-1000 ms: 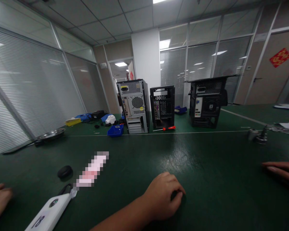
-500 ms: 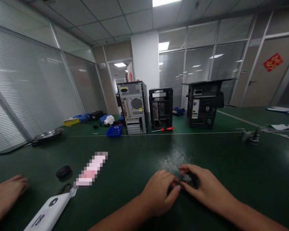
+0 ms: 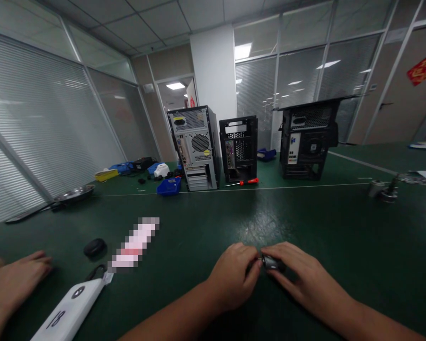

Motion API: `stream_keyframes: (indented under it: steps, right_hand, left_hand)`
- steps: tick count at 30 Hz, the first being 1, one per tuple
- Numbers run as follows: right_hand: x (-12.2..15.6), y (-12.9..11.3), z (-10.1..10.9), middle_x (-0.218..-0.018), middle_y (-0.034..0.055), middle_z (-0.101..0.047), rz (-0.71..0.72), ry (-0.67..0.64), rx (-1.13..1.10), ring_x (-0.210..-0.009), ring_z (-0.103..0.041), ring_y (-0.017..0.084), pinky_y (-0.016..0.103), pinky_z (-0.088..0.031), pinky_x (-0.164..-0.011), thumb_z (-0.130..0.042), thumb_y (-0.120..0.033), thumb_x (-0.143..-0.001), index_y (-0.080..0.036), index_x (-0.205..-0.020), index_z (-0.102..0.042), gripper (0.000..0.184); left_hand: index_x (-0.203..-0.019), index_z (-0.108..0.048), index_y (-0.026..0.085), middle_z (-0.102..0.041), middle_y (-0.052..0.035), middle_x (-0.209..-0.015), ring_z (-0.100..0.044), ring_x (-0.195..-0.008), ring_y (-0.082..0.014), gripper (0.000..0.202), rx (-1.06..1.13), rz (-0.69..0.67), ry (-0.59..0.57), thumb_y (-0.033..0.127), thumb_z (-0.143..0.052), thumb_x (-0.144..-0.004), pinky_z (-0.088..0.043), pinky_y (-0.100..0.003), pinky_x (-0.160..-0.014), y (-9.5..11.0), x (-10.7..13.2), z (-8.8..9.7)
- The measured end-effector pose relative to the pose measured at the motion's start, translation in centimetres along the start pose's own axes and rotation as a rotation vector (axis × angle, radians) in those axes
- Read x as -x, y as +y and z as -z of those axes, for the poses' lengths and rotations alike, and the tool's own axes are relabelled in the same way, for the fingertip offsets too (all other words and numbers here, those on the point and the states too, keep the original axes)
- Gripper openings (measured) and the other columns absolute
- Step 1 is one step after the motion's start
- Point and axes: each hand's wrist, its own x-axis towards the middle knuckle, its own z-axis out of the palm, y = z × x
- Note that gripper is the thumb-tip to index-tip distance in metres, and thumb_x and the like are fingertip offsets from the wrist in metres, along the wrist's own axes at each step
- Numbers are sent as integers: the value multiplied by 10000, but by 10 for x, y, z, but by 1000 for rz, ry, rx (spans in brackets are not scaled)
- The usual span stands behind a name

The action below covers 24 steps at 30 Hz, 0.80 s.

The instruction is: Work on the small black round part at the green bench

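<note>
My left hand [image 3: 232, 277] and my right hand [image 3: 300, 274] meet low in the middle of the green table [image 3: 333, 237]. Both are closed in a pinch on a small dark round object [image 3: 270, 262], held between their fingertips just above the table top. Most of the object is hidden by my fingers, so I cannot make out what it is.
Another person's hand [image 3: 16, 282] rests at the left edge beside a white device marked 18 [image 3: 69, 312] and a black oval case [image 3: 95, 247]. Three computer cases [image 3: 195, 147] [image 3: 239, 149] [image 3: 307, 142], a red screwdriver [image 3: 246, 182], blue bins [image 3: 168, 187] and a metal pan [image 3: 73, 193] stand farther back.
My right hand came in from the right edge and joined my left hand on the small dark object. The other person's hand at the left slid further onto the table.
</note>
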Motion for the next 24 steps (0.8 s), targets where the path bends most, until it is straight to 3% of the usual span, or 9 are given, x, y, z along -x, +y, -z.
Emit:
stream_keyframes:
  steps: [3,6,9,11,14,17,20,24]
  right_hand:
    - [0,2,-2,-1209,25,-493,-67,36,-4,-1129,-483,73,191,-487,-977,-470,-302,-1023,-213,-1336,-546,334]
    - [1,9,-3,-1212,56,-500,-286,178,-33,-1103,-514,110,228,-501,-973,-471,-435,-1014,-182,-1292,-591,395]
    - [2,18,-3,-1227,71,-498,-485,257,-130,-1079,-538,134,256,-515,-954,-482,-578,-977,-168,-1372,-526,571]
    - [3,22,-3,-1260,62,-479,-519,259,-178,-1128,-517,137,273,-498,-986,-448,-611,-981,-181,-1411,-479,609]
    - [4,18,-3,-1321,58,-426,-458,237,-177,-1223,-445,127,285,-431,-1076,-355,-552,-1036,-191,-1430,-443,542]
    - [4,3,-1,-1314,70,-410,-308,198,-131,-1240,-403,102,248,-402,-1076,-267,-416,-1073,-179,-1406,-432,440]
    - [3,-11,2,-1258,83,-424,-130,121,-34,-1200,-401,106,251,-395,-1042,-325,-312,-1034,-154,-1365,-422,380]
    - [2,-15,1,-1100,61,-469,-32,-13,87,-1027,-430,109,252,-388,-884,-426,-248,-986,-154,-1209,-517,259]
  left_hand:
    - [-851,-532,187,-567,-19,-802,-511,-783,-175,151,68,50,35,241,-457,-970,-368,-280,-711,0,-1,2]
    - [-843,-535,181,-564,-10,-769,-529,-755,-163,256,211,145,137,280,-380,-1021,-372,-272,-701,-3,-2,4]
    - [-835,-531,173,-557,0,-722,-534,-694,-146,337,353,195,205,309,-311,-1050,-378,-260,-677,-6,-4,5]
    - [-855,-551,166,-567,0,-723,-539,-688,-143,334,381,187,199,312,-321,-1048,-383,-257,-677,-7,-5,6]
    - [-902,-598,161,-589,-8,-748,-553,-725,-150,259,334,141,136,287,-405,-1017,-390,-257,-693,-5,-4,6]
    - [-948,-649,165,-606,-17,-784,-559,-758,-157,145,269,70,68,246,-529,-942,-399,-256,-705,-2,-3,6]
    - [-922,-669,171,-629,-19,-792,-556,-774,-161,96,217,-25,11,214,-590,-889,-400,-266,-735,0,-2,4]
    - [-826,-657,163,-635,-19,-749,-543,-745,-161,120,138,-99,-14,233,-591,-897,-391,-285,-746,-3,-1,1]
